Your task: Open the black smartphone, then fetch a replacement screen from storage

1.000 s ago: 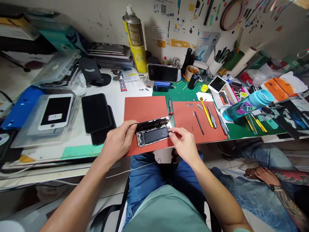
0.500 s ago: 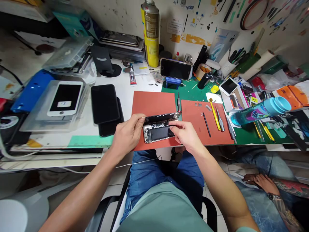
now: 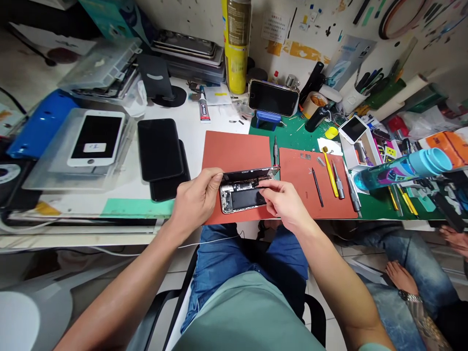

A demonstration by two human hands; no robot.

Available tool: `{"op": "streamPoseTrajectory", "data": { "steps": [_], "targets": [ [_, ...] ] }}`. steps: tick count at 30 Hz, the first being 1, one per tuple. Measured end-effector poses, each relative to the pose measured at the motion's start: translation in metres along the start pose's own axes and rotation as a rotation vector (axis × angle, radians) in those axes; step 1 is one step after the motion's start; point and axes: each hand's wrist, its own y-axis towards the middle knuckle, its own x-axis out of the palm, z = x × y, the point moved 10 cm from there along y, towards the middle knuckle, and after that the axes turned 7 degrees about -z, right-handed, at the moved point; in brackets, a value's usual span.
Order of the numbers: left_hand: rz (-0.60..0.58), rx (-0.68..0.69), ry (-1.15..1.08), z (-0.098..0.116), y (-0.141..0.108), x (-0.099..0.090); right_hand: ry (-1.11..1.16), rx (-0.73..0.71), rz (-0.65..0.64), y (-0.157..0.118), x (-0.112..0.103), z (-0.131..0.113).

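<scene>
An opened phone (image 3: 241, 197) lies on the left red mat (image 3: 234, 151) at the desk's front edge, its black battery and boards showing. Its screen panel (image 3: 252, 173) is tilted up along the far side. My left hand (image 3: 195, 200) grips the phone's left end and props the screen with the thumb. My right hand (image 3: 283, 204) reaches in from the right, fingertips pinched over the inside of the phone near the battery's upper right. Whether anything sits between those fingertips is hidden.
A second red mat (image 3: 310, 187) to the right carries a black pick, a yellow tool (image 3: 331, 170) and screwdrivers. A blue bottle (image 3: 398, 170) lies on its side. Two black phones (image 3: 161, 151) and a white screen (image 3: 95, 138) lie left. Another person's hand (image 3: 400, 277) rests at lower right.
The view has shifted, so the desk sits further right and lower in frame. My right hand moved left from the phone's right edge onto its inside. The screen panel is lowered somewhat.
</scene>
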Motion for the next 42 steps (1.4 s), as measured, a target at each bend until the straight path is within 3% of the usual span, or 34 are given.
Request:
{"op": "streamPoseTrajectory", "data": {
  "steps": [12,23,42],
  "targets": [
    [0.008,-0.001,-0.013,-0.002,-0.001,-0.001,0.013,0.003,0.038,0.009,0.001,0.003],
    [0.002,-0.029,-0.027,-0.004,-0.001,0.0,-0.281,-0.056,0.131,0.017,-0.006,0.004],
    [0.016,0.002,-0.04,-0.004,-0.003,-0.002,-0.489,-0.124,0.279,-0.016,-0.027,-0.003]
  ]
}}
